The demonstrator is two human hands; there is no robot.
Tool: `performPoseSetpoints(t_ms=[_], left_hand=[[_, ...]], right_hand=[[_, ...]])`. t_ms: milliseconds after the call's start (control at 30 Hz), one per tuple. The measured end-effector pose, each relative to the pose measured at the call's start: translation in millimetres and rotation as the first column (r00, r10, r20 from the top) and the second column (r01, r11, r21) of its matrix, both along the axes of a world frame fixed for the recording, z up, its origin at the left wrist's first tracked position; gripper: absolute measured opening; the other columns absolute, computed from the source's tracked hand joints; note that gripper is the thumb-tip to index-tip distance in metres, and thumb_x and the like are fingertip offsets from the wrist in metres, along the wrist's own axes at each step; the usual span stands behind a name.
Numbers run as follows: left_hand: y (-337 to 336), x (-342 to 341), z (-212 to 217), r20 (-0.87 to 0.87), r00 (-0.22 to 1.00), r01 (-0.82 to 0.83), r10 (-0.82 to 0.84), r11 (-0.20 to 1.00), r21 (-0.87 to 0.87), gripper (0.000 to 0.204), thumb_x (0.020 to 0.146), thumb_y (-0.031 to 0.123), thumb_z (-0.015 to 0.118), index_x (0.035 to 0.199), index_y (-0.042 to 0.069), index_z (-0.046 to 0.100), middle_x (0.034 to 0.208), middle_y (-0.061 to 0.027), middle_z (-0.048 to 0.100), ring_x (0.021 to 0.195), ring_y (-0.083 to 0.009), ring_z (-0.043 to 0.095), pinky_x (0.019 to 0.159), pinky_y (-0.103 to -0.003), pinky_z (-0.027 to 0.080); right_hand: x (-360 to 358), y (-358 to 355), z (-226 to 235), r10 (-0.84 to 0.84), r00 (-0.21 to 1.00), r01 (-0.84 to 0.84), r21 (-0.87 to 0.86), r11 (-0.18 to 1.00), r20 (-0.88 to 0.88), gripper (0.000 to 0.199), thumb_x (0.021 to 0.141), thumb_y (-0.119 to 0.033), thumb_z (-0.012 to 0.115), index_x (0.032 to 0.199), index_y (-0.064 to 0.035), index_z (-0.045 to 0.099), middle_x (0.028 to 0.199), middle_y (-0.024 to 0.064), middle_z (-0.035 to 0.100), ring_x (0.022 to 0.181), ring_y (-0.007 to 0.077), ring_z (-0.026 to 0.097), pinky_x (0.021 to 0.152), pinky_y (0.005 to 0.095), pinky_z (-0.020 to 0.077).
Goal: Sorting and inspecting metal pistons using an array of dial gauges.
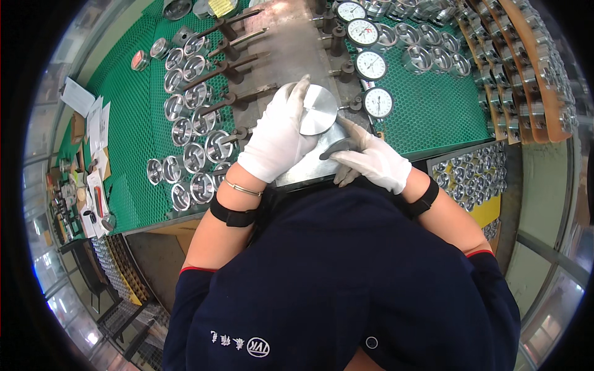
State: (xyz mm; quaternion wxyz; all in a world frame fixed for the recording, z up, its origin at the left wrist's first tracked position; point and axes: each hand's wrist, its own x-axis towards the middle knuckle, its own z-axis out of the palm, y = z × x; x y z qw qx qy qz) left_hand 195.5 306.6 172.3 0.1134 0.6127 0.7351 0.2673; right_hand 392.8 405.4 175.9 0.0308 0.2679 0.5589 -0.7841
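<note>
My left hand [279, 133], in a white glove, is closed round a shiny metal piston [318, 110] with its flat round face turned up. My right hand [374, 161], gloved too, is beside it with its fingers wrapped round a dark grey piece with a curved edge [339, 147]; its exact kind is hidden by the fingers. Both hands are over the near end of a metal plate [291, 55], close to my body. The underside of the piston is hidden.
Dial gauges [377, 102] on posts line the plate's right side; rods on stands [232, 100] line its left. Pistons [193, 157] crowd the green mat [133, 123] at left, with more [417, 59] at far right. A rack of parts [532, 80] stands right; papers [96, 130] lie far left.
</note>
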Motion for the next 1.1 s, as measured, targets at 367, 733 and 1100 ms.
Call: performPoseSetpoints(t_ms=[367,733,1100], left_hand=[[-67.9,8.0,217.4,0.124,0.19,0.899,-0.974,0.224,0.377,0.013,0.078,0.005,0.063,0.079,-0.006,0.071,0.073,-0.0092,0.067,0.056,-0.0166,0.063,0.054,-0.03,0.056],[-97.4,98.5,206.1,0.078,0.989,0.064,-0.128,0.832,0.551,0.033,0.072,0.03,0.064,0.071,-0.002,0.073,0.066,-0.0224,0.062,0.056,-0.0283,0.064,0.047,-0.037,0.051],[-33.3,-43.8,76.2,-0.219,0.967,0.12,-0.133,0.99,-0.068,0.061,0.077,0.012,0.074,0.133,0.003,0.051,0.123,-0.0189,0.059,0.112,-0.0375,0.058,0.097,-0.043,0.048]], right_hand=[[-2.3,1.5,0.8,0.049,0.998,-0.048,-0.043,0.998,0.03,0.088,0.094,-0.026,0.066,0.156,0.0025,0.011,0.111,0.0166,0.069,0.086,0.0224,0.072,0.079,0.031,0.0593],[-2.9,1.4,8.9,0.039,0.998,-0.036,-0.053,0.998,0.056,0.085,0.099,-0.017,0.058,0.158,-0.0054,-0.003,0.119,0.0234,0.064,0.079,0.0269,0.071,0.072,0.0358,0.0619],[-2.9,4.2,4.5,0.033,0.999,-0.034,-0.077,0.996,-0.005,0.085,0.098,-0.02,0.058,0.157,-0.0029,-0.001,0.116,0.0232,0.064,0.081,0.0297,0.072,0.072,0.0372,0.0623]])
